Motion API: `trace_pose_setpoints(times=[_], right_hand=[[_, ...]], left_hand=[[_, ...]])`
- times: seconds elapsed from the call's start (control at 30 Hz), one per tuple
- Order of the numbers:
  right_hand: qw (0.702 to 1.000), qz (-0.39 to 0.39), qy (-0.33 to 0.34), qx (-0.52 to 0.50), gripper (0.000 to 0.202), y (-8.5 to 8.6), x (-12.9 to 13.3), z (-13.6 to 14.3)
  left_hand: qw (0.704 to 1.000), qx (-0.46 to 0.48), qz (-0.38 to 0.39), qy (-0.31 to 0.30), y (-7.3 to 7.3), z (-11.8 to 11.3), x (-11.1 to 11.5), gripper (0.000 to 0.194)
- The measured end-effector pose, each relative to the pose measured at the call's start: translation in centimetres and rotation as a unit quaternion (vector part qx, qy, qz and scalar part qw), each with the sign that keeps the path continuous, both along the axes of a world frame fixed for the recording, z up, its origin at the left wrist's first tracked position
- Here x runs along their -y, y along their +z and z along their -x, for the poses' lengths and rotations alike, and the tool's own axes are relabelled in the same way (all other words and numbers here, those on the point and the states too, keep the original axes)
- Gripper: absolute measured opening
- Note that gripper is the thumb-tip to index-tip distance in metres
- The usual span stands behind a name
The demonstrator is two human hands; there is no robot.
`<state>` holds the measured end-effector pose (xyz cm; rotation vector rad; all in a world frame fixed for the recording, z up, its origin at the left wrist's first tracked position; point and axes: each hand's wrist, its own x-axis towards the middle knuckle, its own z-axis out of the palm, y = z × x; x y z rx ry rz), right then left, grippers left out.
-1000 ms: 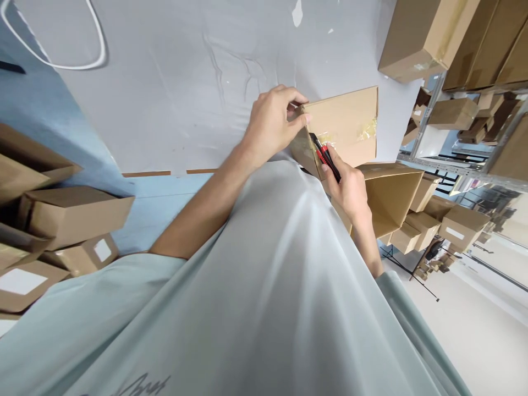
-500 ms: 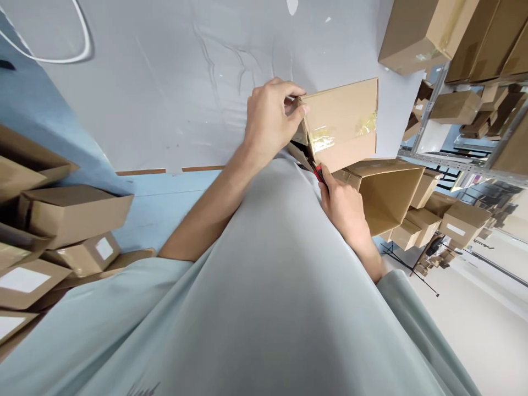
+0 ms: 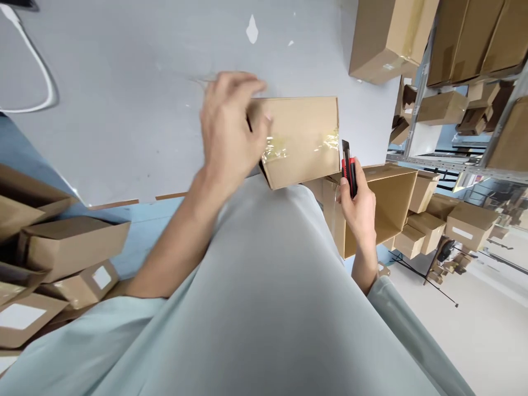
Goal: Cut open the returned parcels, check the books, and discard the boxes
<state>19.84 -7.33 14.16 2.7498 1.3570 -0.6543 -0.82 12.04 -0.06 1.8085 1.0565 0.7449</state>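
A brown cardboard box (image 3: 303,124) with shiny clear tape across its face lies at the table's near edge, against my shirt. My left hand (image 3: 233,124), slightly blurred, is curled round the box's left end, with its thumb over the taped face. A dark gap shows at that end, partly hidden by the hand. To the right of the box, my right hand (image 3: 359,206) grips a red and black utility knife (image 3: 348,173). The knife's dark blade points up and stands apart from the box's right edge.
The grey table (image 3: 136,110) carries a white cable (image 3: 47,82) at left and a larger carton (image 3: 388,47) at the back right. An open carton (image 3: 379,206) stands beside my right forearm. More boxes (image 3: 74,239) are stacked at left, and metal shelving (image 3: 445,154) holds cartons at right.
The knife has come away from the box's left end and moved right with my right hand. The box and my left hand have shifted left in view, and the box has turned slightly.
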Motion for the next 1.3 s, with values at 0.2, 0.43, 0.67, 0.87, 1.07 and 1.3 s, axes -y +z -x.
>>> trace_pose_setpoints(times=[0.2, 0.43, 0.67, 0.87, 1.07, 1.3], right_hand=[[0.999, -0.014, 0.013, -0.033, 0.067, -1.5, -0.2, -2.9], [0.997, 0.021, 0.065, -0.027, 0.065, -3.0, -2.3, -4.2], [0.993, 0.083, 0.089, 0.001, 0.063, -3.2, -3.9, -3.8], [0.973, 0.197, 0.075, 0.099, 0.074, -2.4, -6.2, -0.1], [0.954, 0.246, 0.062, 0.158, 0.082, -1.8, -6.5, 2.3], [0.938, 0.298, 0.049, 0.17, 0.08, -0.5, -3.4, 3.5]], left_hand=[[0.984, -0.042, -0.087, -0.15, 1.4, -9.3, 4.7, 0.038], [0.978, -0.088, -0.099, -0.163, -0.9, -10.9, 5.3, 0.037], [0.979, -0.086, -0.096, -0.161, -1.3, -10.7, 5.4, 0.037], [0.984, -0.042, -0.065, -0.163, -2.6, -10.6, 5.1, 0.038], [0.985, -0.043, -0.087, -0.141, -2.7, -10.9, 5.2, 0.04], [0.989, -0.003, -0.025, -0.142, -2.1, -11.1, 6.5, 0.042]])
